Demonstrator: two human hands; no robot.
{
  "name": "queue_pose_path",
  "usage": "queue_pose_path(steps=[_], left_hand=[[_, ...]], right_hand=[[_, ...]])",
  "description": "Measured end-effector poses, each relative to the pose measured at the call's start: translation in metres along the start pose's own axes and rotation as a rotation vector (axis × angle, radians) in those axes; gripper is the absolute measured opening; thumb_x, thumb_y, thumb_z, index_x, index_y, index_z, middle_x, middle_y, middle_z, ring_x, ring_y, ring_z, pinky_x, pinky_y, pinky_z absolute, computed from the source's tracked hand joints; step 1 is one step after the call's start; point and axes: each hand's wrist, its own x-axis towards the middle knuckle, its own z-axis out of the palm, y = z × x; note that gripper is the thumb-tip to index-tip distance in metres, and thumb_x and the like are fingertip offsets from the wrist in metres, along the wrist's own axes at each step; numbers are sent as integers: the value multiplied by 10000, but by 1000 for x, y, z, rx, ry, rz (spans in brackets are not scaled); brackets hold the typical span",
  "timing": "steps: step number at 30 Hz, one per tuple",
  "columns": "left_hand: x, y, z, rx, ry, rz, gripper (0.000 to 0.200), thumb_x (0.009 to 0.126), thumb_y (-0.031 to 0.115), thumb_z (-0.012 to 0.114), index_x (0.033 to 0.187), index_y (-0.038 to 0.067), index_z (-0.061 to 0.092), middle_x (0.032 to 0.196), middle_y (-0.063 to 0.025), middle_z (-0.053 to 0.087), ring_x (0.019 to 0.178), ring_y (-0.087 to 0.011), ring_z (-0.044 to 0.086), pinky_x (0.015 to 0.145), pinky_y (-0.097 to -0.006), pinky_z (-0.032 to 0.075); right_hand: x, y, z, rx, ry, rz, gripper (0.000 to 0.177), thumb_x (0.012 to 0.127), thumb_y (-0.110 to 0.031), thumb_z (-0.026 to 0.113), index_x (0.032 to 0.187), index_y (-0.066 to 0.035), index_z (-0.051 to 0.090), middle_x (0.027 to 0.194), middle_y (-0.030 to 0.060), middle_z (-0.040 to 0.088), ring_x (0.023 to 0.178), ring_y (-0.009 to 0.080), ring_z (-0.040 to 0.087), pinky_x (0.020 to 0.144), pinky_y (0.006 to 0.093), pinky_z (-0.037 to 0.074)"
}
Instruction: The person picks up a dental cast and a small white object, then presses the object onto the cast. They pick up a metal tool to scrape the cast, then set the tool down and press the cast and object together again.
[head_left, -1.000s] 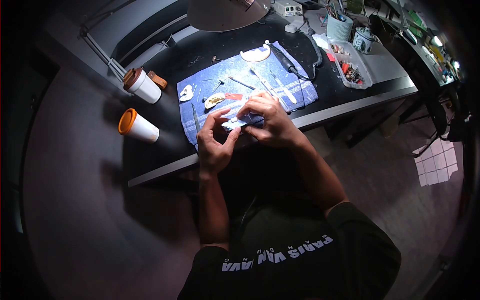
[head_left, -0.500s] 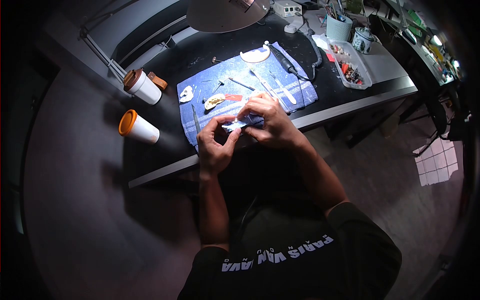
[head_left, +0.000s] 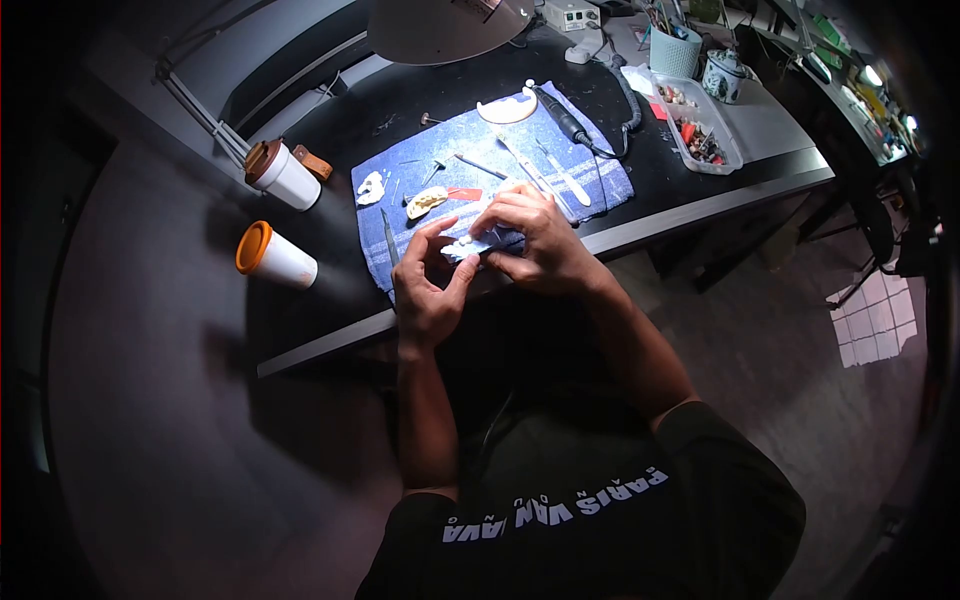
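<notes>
1. Blue cloth [head_left: 600, 180] lies on a black desk [head_left: 400, 100] beneath a lamp [head_left: 445, 32].
2. White piece [head_left: 458, 251], small and irregular, is held between both hands at the near edge of the cloth; its exact form is partly hidden by fingers.
3. Left hand [head_left: 430, 295]: thumb and curled fingers are closed on the piece from the left.
4. Right hand [head_left: 540, 238]: fingers are bent inward, tips at the piece; whether they clamp it or something slimmer, I cannot tell.
5. Just beyond the hands, a yellowish cast [head_left: 427, 203] lies on the cloth beside a red strip [head_left: 464, 194].
6. A black handpiece [head_left: 563, 118] rests at the cloth's far right, near a pale crescent [head_left: 507, 107].
7. Left of the cloth: an orange-lidded cup [head_left: 282, 258] and a brown-lidded cup [head_left: 288, 178]. Right: a clear box [head_left: 714, 169] of small parts.
</notes>
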Motion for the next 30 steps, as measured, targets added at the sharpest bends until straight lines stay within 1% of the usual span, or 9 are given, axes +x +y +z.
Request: queue_pose_path(steps=[4,7,10,13,16,19,25,28,30], left_hand=[[1,2,0,37,0,16,463,902,31,824,1343,29,683,976,-63,721,780,-94,628,720,-266,518],[2,-3,-2,81,-42,112,450,898,32,826,1327,17,689,976,-65,724,801,-105,644,749,-268,532],[1,4,-1,53,-45,49,476,893,32,829,1342,10,673,973,-65,723,831,-115,670,788,-276,550],[-1,1,-1,24,5,-12,534,894,24,825,1393,18,635,984,-67,720,871,-118,685,818,-277,559],[0,0,1,-20,16,-9,595,893,19,825,1441,32,595,990,-68,710,867,-113,677,811,-270,555],[-1,7,1,-25,9,-29,630,886,19,831,1463,36,578,994,-70,700,868,-110,669,811,-266,552],[-1,7,0,17,14,-37,656,881,27,842,1479,48,573,990,-67,689,859,-112,666,808,-270,552],[-1,3,0,23,11,-2,663,878,27,844,1483,52,574,989,-70,691,853,-117,665,813,-276,552],[0,2,0,29,9,4,665,876,21,842,1484,53,574,995,-72,694,860,-121,668,818,-282,553]], right_hand=[[1,-2,1,25,21,7,446,718,-55,838,1152,-101,748,1027,58,739,1086,292,645,1011,429,463],[0,-5,-1,115,15,80,440,729,-153,845,1157,-163,744,1067,20,716,1170,275,607,989,469,397],[0,6,3,14,-17,-3,410,731,-153,841,1131,-164,749,1077,21,715,1166,275,605,986,468,397],[1,3,1,-22,8,-53,398,709,-57,831,1099,-90,755,1026,69,742,1088,303,643,998,432,481],[2,-5,0,51,43,19,342,711,-66,839,1044,-88,762,1017,73,738,1086,305,641,990,430,483],[1,-2,-1,-29,-8,-16,363,715,-74,847,1068,-95,767,1021,64,743,1088,301,640,986,429,485],[1,-5,0,40,19,34,386,732,-99,874,1105,-131,780,1050,33,735,1105,278,634,1021,442,451],[-1,-3,-1,-45,-30,-13,431,740,-104,878,1157,-158,781,1069,19,725,1127,270,626,1041,436,428],[0,-2,0,-6,-16,7,463,741,-105,877,1189,-173,778,1076,14,719,1146,269,617,1049,435,419]])
